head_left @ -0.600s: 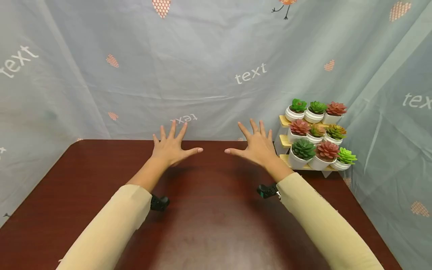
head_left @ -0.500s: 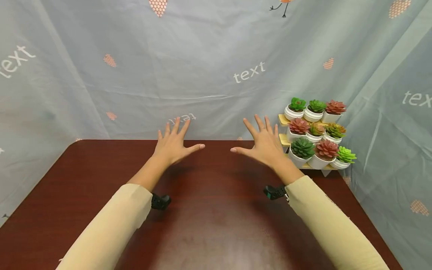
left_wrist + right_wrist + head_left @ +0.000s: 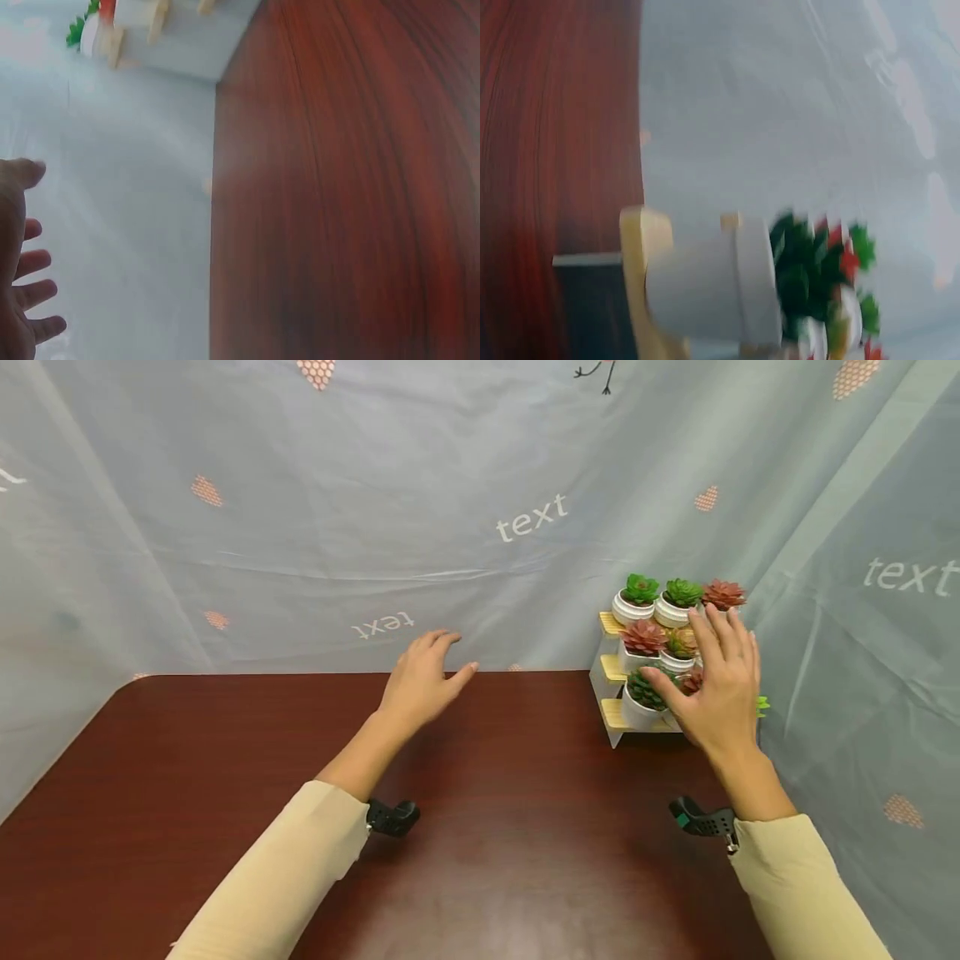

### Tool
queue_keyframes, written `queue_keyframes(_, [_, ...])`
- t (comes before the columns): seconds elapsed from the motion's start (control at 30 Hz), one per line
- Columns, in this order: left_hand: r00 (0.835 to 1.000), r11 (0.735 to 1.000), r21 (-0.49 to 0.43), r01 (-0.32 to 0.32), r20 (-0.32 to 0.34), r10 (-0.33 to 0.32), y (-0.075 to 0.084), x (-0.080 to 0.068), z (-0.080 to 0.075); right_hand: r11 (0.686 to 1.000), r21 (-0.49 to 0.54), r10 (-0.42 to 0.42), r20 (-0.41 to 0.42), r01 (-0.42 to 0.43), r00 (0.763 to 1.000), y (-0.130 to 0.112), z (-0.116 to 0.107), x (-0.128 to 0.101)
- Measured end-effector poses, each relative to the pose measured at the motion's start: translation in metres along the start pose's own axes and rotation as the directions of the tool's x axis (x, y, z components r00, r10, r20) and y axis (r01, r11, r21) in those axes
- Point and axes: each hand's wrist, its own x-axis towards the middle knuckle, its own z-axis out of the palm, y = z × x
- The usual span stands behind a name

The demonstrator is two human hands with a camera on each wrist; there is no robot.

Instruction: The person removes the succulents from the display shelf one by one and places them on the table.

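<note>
Potted succulents (image 3: 645, 637) are being carried in three rows on a stepped stand (image 3: 613, 715) at the right of the frame, each row apparently being raised so that its plants are not being hidden by those in front. The stand is being supported by the brown table (image 3: 225, 777) near its far right corner, close to the grey cloth (image 3: 420, 485), and its low step is being presented toward the person, presumably for easy reach.

At centre right, before the stand, the right hand (image 3: 722, 693) is being held up with fingers long and slightly bent and thumb spread wide; nothing is being gripped. Such a spread seems suited to the round pots. Plants at lower right are being partly covered by it, and whether any is being touched cannot be told. The dark green succulent (image 3: 639, 692) is being overlapped by the thumb.

Near the centre of the frame, the left hand (image 3: 422, 681) is being held raised, its fingers loosely bent, its thumb parted, nothing grasped; well apart from the stand, it is seemingly being given no work. Black wrist straps (image 3: 393, 818) are being worn beside both cuffs, probably as camera mounts.
</note>
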Motion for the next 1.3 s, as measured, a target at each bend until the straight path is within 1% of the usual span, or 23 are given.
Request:
queue_keyframes(0.03, [1.0, 1.0, -0.03, 0.003, -0.01, -0.004, 0.004, 0.0, 0.004, 1.0, 0.027, 0.011, -0.069, -0.01, 0.998, 0.004, -0.003, -0.003])
queue_keyframes(0.07, [1.0, 0.998, -0.06, 0.008, -0.015, -0.009, 0.009, 0.0, 0.008, 0.998, 0.056, 0.023, -0.142, -0.015, 0.99, 0.008, -0.006, -0.006])
queue_keyframes(0.13, [1.0, 0.992, -0.122, 0.021, -0.019, -0.023, 0.016, 0.0, 0.016, 0.993, 0.114, 0.057, -0.274, -0.026, 0.96, 0.017, -0.009, -0.01])
queue_keyframes(0.2, [0.999, 0.984, -0.177, 0.035, -0.017, -0.039, 0.022, -0.001, 0.025, 0.985, 0.164, 0.105, -0.364, -0.047, 0.925, 0.024, -0.008, -0.015])
queue_keyframes(0.27, [0.999, 0.972, -0.229, 0.049, -0.007, -0.052, 0.026, -0.003, 0.034, 0.973, 0.208, 0.182, -0.413, -0.102, 0.892, 0.031, -0.007, -0.02])
queue_keyframes(0.33, [0.998, 0.956, -0.286, 0.065, 0.006, -0.066, 0.029, -0.006, 0.044, 0.952, 0.242, 0.279, -0.419, -0.19, 0.864, 0.039, -0.006, -0.028])
queue_keyframes(0.43, [0.997, 0.918, -0.389, 0.081, 0.027, -0.076, 0.033, -0.012, 0.058, 0.898, 0.287, 0.428, -0.397, -0.333, 0.812, 0.05, -0.003, -0.039])
queue_keyframes(0.47, [0.997, 0.904, -0.42, 0.083, 0.035, -0.075, 0.034, -0.014, 0.063, 0.873, 0.315, 0.476, -0.378, -0.373, 0.794, 0.053, -0.002, -0.043])
queue_keyframes(0.53, [0.996, 0.879, -0.469, 0.09, 0.055, -0.073, 0.037, -0.018, 0.072, 0.82, 0.388, 0.551, -0.342, -0.42, 0.761, 0.057, 0.003, -0.049])
queue_keyframes(0.6, [0.995, 0.864, -0.495, 0.096, 0.067, -0.072, 0.041, -0.022, 0.081, 0.749, 0.498, 0.623, -0.304, -0.437, 0.721, 0.061, 0.008, -0.054])
queue_keyframes(0.63, [0.995, 0.859, -0.503, 0.1, 0.075, -0.071, 0.044, -0.024, 0.085, 0.703, 0.565, 0.656, -0.282, -0.432, 0.7, 0.062, 0.011, -0.056])
queue_keyframes(0.7, [0.994, 0.848, -0.519, 0.105, 0.089, -0.068, 0.049, -0.027, 0.096, 0.608, 0.679, 0.719, -0.25, -0.411, 0.649, 0.064, 0.015, -0.061])
queue_keyframes(0.77, [0.993, 0.828, -0.551, 0.105, 0.097, -0.062, 0.054, -0.03, 0.106, 0.499, 0.779, 0.777, -0.209, -0.38, 0.593, 0.067, 0.019, -0.065])
queue_keyframes(0.8, [0.993, 0.814, -0.571, 0.106, 0.102, -0.057, 0.056, -0.031, 0.111, 0.451, 0.813, 0.797, -0.182, -0.368, 0.576, 0.068, 0.02, -0.068])
queue_keyframes(0.87, [0.993, 0.786, -0.609, 0.112, 0.103, -0.062, 0.06, -0.032, 0.12, 0.379, 0.849, 0.824, -0.129, -0.368, 0.551, 0.072, 0.023, -0.073])
queue_keyframes(0.9, [0.992, 0.77, -0.627, 0.118, 0.102, -0.068, 0.063, -0.032, 0.124, 0.348, 0.859, 0.832, -0.098, -0.375, 0.546, 0.074, 0.024, -0.076])
queue_keyframes(0.93, [0.992, 0.757, -0.641, 0.125, 0.103, -0.077, 0.064, -0.031, 0.127, 0.32, 0.868, 0.834, -0.067, -0.381, 0.548, 0.076, 0.026, -0.078])
queue_keyframes(1.0, [0.99, 0.737, -0.661, 0.14, 0.105, -0.094, 0.068, -0.031, 0.133, 0.277, 0.87, 0.828, -0.001, -0.408, 0.561, 0.08, 0.028, -0.083])
queue_keyframes(1.1, [0.989, 0.716, -0.682, 0.149, 0.11, -0.102, 0.075, -0.029, 0.141, 0.187, 0.871, 0.81, 0.124, -0.454, 0.572, 0.083, 0.029, -0.089])
queue_keyframes(1.13, [0.989, 0.711, -0.687, 0.149, 0.11, -0.101, 0.078, -0.029, 0.144, 0.152, 0.868, 0.8, 0.173, -0.472, 0.575, 0.084, 0.028, -0.091])
queue_keyframes(1.17, [0.989, 0.705, -0.694, 0.148, 0.111, -0.099, 0.08, -0.028, 0.147, 0.124, 0.859, 0.789, 0.218, -0.496, 0.574, 0.084, 0.028, -0.092])
queue_keyframes(1.23, [0.988, 0.692, -0.706, 0.151, 0.118, -0.095, 0.085, -0.027, 0.151, 0.087, 0.833, 0.757, 0.301, -0.546, 0.58, 0.084, 0.026, -0.095])
queue_keyframes(1.3, [0.987, 0.679, -0.717, 0.158, 0.126, -0.097, 0.09, -0.027, 0.155, 0.068, 0.809, 0.718, 0.366, -0.583, 0.592, 0.083, 0.025, -0.098])
